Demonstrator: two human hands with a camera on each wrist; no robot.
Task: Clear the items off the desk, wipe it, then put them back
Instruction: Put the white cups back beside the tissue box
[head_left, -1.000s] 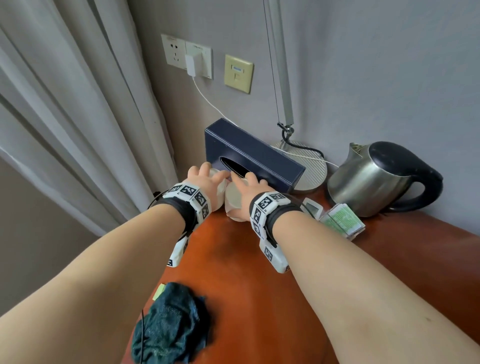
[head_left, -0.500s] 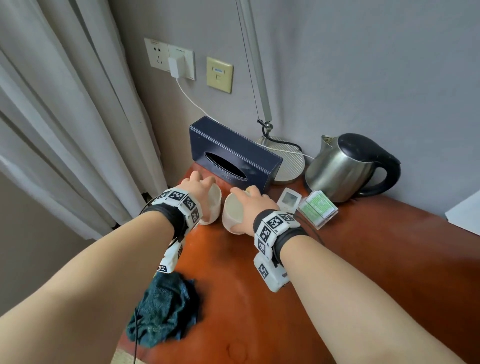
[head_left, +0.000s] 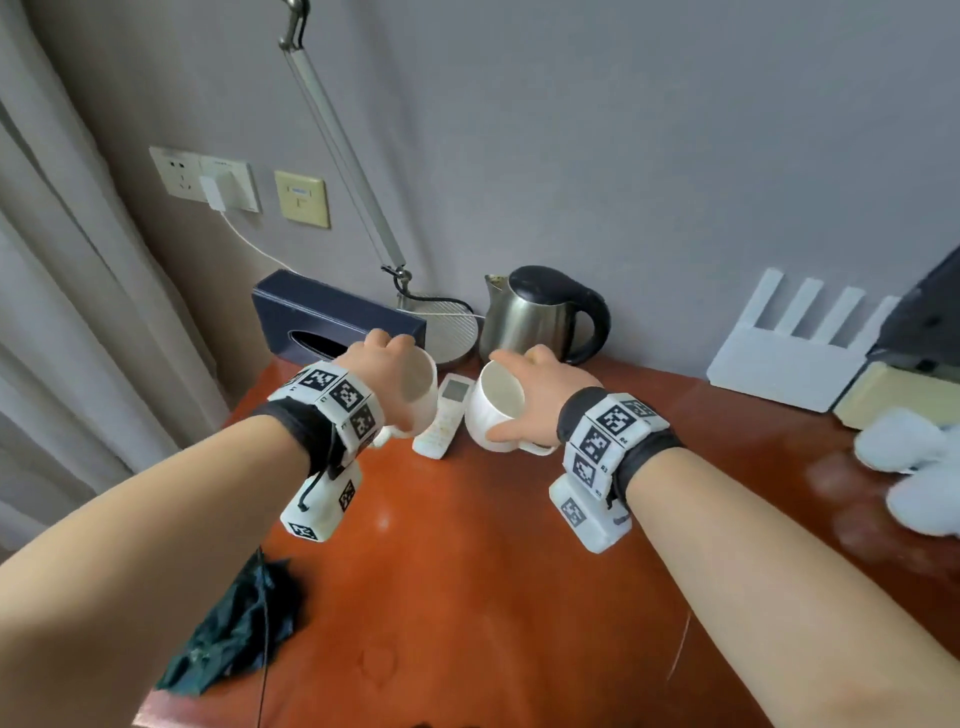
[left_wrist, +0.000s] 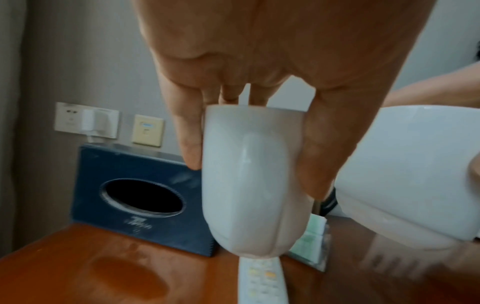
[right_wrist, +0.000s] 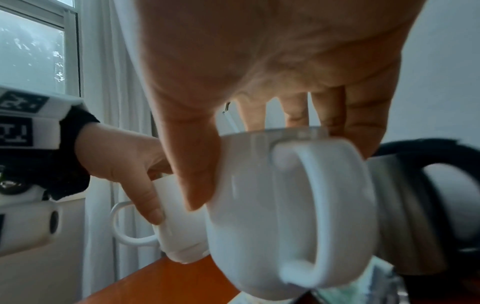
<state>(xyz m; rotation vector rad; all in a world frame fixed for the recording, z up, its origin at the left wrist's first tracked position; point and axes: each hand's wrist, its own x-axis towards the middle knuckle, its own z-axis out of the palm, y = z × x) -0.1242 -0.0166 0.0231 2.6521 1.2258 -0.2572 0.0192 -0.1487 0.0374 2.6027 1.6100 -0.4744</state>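
Observation:
Two white mugs hang in the air above the reddish wooden desk (head_left: 467, 571). My left hand (head_left: 387, 364) grips the left mug (head_left: 421, 384) by its rim from above, fingers and thumb curled round it (left_wrist: 249, 164). My right hand (head_left: 535, 395) holds the right mug (head_left: 493, 410) the same way, its handle facing the wrist (right_wrist: 285, 201). Between the two mugs a white remote control (head_left: 444, 415) lies flat on the desk. A dark teal cloth (head_left: 234, 634) is crumpled at the desk's near left edge.
At the back stand a navy tissue box (head_left: 332, 317), a lamp base (head_left: 452, 332) with its arm rising up, and a steel kettle (head_left: 540, 312). A white router (head_left: 789, 353) leans at the right wall, with white plush things (head_left: 914, 467) beside it. Curtains hang left.
Both hands have lifted the mugs off the desk and drawn them apart, away from the tissue box. The view has swung right and up, bringing the router and the plush things into sight.

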